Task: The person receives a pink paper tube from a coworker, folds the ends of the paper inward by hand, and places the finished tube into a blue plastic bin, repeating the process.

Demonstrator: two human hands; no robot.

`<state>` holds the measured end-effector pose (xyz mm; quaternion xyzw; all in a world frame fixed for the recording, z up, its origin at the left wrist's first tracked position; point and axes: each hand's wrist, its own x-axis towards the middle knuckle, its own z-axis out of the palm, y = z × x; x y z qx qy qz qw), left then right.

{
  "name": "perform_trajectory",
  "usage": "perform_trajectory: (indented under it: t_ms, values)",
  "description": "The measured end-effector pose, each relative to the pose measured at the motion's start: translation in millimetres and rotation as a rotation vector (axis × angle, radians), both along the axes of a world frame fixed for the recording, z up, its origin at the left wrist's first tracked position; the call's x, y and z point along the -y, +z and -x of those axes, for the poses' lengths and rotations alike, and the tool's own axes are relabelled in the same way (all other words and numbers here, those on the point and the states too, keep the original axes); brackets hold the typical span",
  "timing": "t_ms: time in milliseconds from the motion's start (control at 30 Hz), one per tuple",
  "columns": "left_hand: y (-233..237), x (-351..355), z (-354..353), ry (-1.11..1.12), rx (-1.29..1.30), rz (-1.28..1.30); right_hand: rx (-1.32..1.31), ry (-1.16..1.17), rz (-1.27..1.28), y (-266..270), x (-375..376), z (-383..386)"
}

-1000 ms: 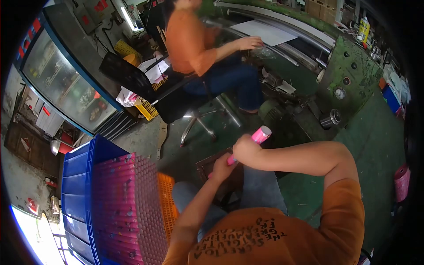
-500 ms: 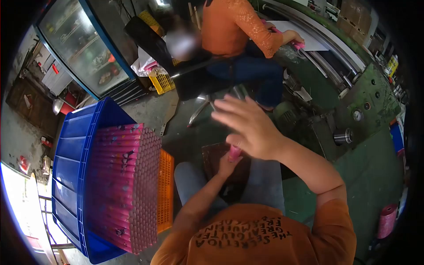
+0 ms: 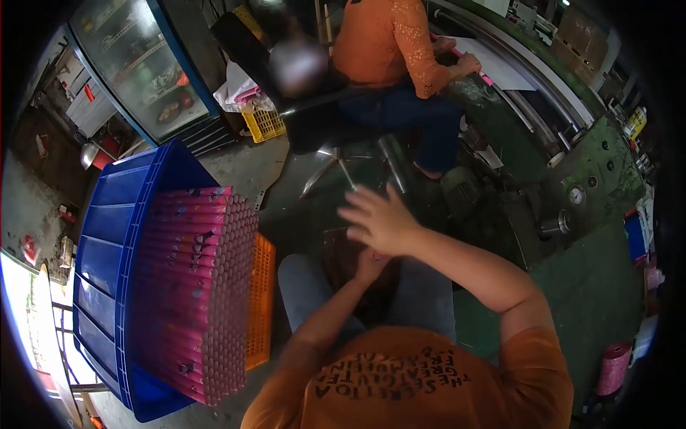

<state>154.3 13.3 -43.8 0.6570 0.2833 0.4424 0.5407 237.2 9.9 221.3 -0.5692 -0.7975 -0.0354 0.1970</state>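
My left hand (image 3: 369,267) is low between my knees, its fingers wrapped around a pink tube (image 3: 380,256). Only a small bit of that tube shows; the rest is hidden by my hands. Above and just beyond it, my right hand (image 3: 386,224) is raised palm down with fingers spread, holding nothing. To my left, a blue plastic crate (image 3: 101,264) lies on its side, filled with a tall stack of pink printed tubes (image 3: 187,286), their open ends facing me.
An orange crate (image 3: 261,300) stands behind the tube stack. Ahead, a co-worker in an orange top (image 3: 379,43) sits at a long roller machine (image 3: 532,93), hands on a pink tube. A green machine housing (image 3: 593,171) and a pink roll (image 3: 614,368) are at right.
My right hand has moved slightly down, fingers still spread. Less of the pink tube in my left hand shows. The co-worker's hands have shifted on the machine, and the view has tilted a little.
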Motion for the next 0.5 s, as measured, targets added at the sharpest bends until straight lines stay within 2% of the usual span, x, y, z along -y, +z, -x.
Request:
perform_trajectory:
  t_ms: [100, 133, 200, 233, 267, 333, 400, 433, 500]
  values:
    - [15.9, 7.1, -0.2, 0.056, 0.012, -0.047, 0.053, 0.025, 0.416, -22.3, 4.8, 4.2]
    - [10.6, 8.5, 1.4, 0.053, 0.009, -0.048, 0.049, 0.023, 0.415, -21.1, 5.5, 2.0]
    - [0.6, 9.4, 3.0, -0.018, -0.096, 0.016, -0.216, 0.005, 0.277, -7.7, 1.8, -8.1]
    - [3.4, 11.4, 4.1, -0.013, -0.096, 0.024, -0.150, 0.000, 0.106, 12.6, 3.2, -8.9]
    - [6.3, 10.9, 4.8, -0.006, -0.103, 0.045, -0.149, 0.006, 0.114, 25.6, 5.3, -7.6]
    - [8.3, 11.6, 5.6, 0.003, -0.108, 0.063, -0.210, -0.003, -0.106, 41.3, 7.4, -5.1]
    - [12.0, 10.5, 5.7, -0.004, -0.146, 0.069, 0.026, -0.007, -0.016, -24.3, 11.9, 4.8]
    - [17.3, 12.7, 5.1, 0.001, -0.149, 0.065, 0.275, -0.074, 0.817, -5.5, 5.5, 11.0]
    - [23.5, 17.3, -1.4, 0.099, -0.062, -0.131, -0.073, -0.044, 0.467, -41.9, 16.4, 3.0]
